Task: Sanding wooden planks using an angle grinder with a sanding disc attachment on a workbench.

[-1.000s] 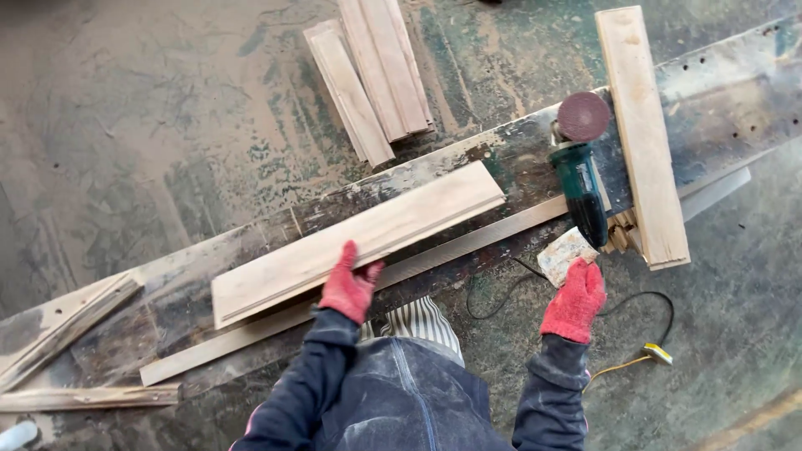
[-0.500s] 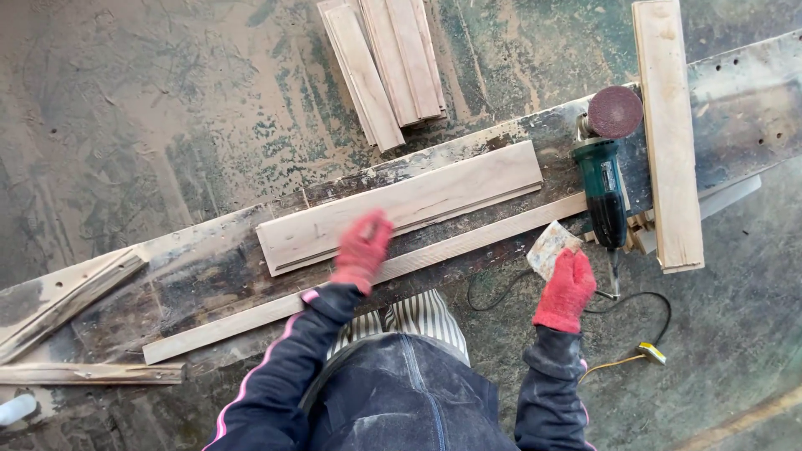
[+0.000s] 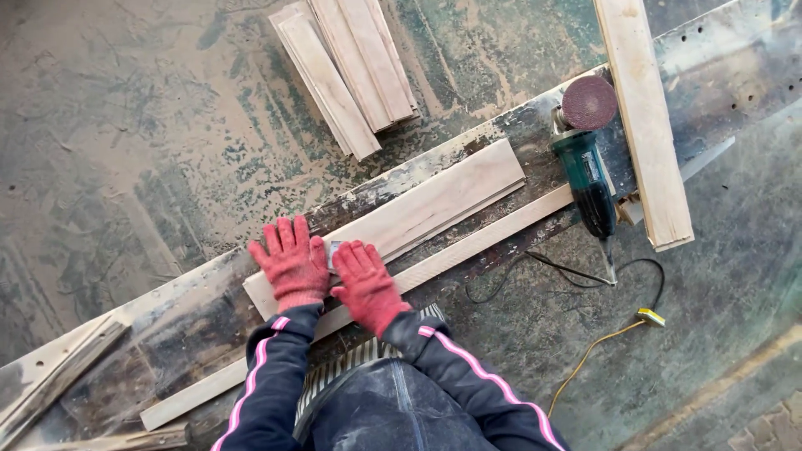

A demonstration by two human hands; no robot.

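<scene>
Moved: the right hand [image 3: 365, 282] is now lying beside the left hand [image 3: 290, 261] on the board [image 3: 422, 210]; half a second back it was hovering near the grinder [image 3: 585, 171].
Hands: both are pressing flat, fingers spread, with a scrap of sandpaper [image 3: 333, 253] peeking out between them.
Board: lying along the dark table [image 3: 200, 305], near end under the gloves.
Handling: probably stiff, light, dusty-slick; best gripped by its long edges.

Both gloved hands, left [image 3: 290, 262] and right [image 3: 363, 280], press down flat, side by side.
</scene>
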